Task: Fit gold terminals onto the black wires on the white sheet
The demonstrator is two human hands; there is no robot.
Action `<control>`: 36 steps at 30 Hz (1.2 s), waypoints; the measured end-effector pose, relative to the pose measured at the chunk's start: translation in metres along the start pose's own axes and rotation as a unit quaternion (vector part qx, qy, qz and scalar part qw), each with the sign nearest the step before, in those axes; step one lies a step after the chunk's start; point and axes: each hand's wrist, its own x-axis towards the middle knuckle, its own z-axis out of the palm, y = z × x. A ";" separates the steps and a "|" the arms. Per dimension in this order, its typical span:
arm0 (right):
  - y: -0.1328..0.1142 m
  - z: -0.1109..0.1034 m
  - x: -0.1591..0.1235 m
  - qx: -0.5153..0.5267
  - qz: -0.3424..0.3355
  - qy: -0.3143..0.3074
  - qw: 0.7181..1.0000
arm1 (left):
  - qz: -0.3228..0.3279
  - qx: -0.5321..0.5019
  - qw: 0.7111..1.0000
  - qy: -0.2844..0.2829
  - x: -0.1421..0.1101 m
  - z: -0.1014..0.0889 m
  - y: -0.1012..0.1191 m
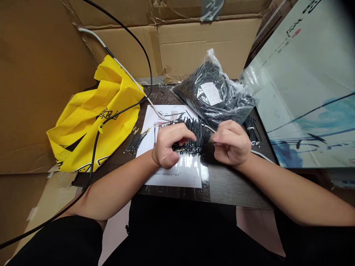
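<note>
Black pin-tipped wires (191, 137) lie in a loose bundle on a printed white sheet (177, 177) at the middle of the dark wooden bench (230, 188). The left hand (169, 145) is closed, its fingers curled over the bundle's left part and gripping it. The right hand (231, 143) is half curled at the bundle's right end, with its fingertips at the edge; whether it pinches a wire, I cannot tell. At 9 o'clock from the bundle, a smaller group of gold-tipped wires (137, 140) sits just beside the sheet. At 1 o'clock is a clear plastic bag (213, 94) packed with black wires, and at 3 o'clock a small tied bunch (252, 130). A yellow tote bag (91, 118) lies at 10 o'clock.
</note>
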 end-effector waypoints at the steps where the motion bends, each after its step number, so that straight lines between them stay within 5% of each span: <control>1: 0.000 0.001 -0.002 0.007 0.024 0.013 1.000 | 0.005 0.012 1.000 0.005 0.001 0.000 0.000; 5: 0.004 0.005 -0.010 0.011 0.094 0.064 0.994 | 0.024 0.075 0.995 0.066 0.005 0.004 0.002; 9: 0.008 0.008 -0.010 -0.013 0.076 0.049 0.996 | -0.001 0.067 0.992 0.102 0.006 0.005 0.002; 18: 0.011 0.006 -0.005 -0.047 0.068 0.008 0.997 | -0.201 -0.038 0.967 0.149 0.010 0.006 0.002; 25: 0.010 0.006 -0.004 -0.061 0.027 -0.076 0.995 | -0.290 -0.142 0.932 0.165 0.015 0.005 -0.005; 31: 0.011 0.010 -0.010 -0.069 0.007 -0.109 0.992 | -0.272 -0.148 0.935 0.171 0.015 0.006 -0.004; 36: 0.012 0.010 -0.009 -0.038 0.060 -0.070 0.995 | -0.197 -0.007 0.974 0.108 0.010 0.005 0.000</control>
